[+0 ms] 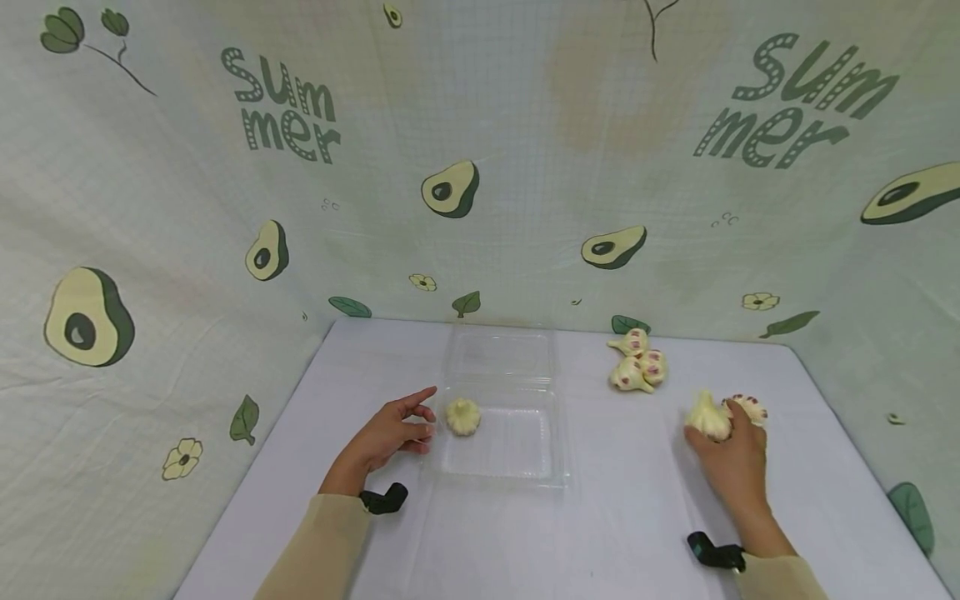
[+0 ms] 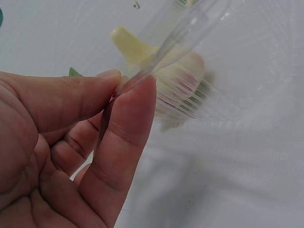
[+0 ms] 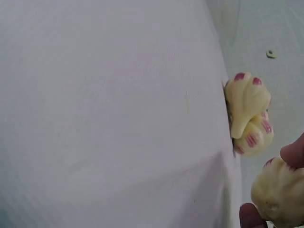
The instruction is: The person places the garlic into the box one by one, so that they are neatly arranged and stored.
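Observation:
A clear plastic box lies with its lid folded back, and one garlic bulb sits at its left side. My left hand is at the box's left edge. The left wrist view shows its thumb and forefinger pinching the clear rim, with the bulb seen through the wall. Over on the right, my right hand grips another garlic bulb between thumb and fingers. A purple-marked bulb is just behind those fingers, partly hidden.
Several garlic bulbs with purple marks cluster at the back, right of the box. A white cloth covers the table. Printed fabric hangs behind and along both sides.

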A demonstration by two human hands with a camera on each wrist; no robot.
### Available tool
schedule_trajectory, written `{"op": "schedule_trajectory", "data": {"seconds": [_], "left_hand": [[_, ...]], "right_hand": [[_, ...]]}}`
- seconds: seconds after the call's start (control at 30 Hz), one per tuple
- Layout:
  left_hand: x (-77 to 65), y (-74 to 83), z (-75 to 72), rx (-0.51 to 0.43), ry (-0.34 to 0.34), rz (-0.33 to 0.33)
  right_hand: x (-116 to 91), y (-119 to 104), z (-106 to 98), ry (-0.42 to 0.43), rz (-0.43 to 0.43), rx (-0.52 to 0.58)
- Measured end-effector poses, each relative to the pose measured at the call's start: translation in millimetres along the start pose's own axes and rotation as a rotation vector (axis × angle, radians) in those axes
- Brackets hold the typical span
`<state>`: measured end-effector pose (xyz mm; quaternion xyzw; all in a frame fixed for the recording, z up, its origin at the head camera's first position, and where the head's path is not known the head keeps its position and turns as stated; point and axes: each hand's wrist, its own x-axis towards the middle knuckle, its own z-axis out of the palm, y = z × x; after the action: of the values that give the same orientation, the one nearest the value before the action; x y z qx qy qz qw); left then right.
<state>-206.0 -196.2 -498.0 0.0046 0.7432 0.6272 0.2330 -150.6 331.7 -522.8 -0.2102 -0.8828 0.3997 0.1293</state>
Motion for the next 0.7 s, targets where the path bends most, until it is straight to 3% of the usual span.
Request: {"op": "schedule_trajectory", "data": {"seconds": [0.43,0.7], "left_hand": [[-0.9,-0.2,-0.2,-0.004,-0.004,0.010],[-1.4,-0.3,-0.7,0.003,-0.009,0.012]], "right_hand": [[-7.3,-21.0,-0.5,-0.050,0.043,0.062],[-14.4,-36.1,0.6,-0.115,0.112,0.377]]}}
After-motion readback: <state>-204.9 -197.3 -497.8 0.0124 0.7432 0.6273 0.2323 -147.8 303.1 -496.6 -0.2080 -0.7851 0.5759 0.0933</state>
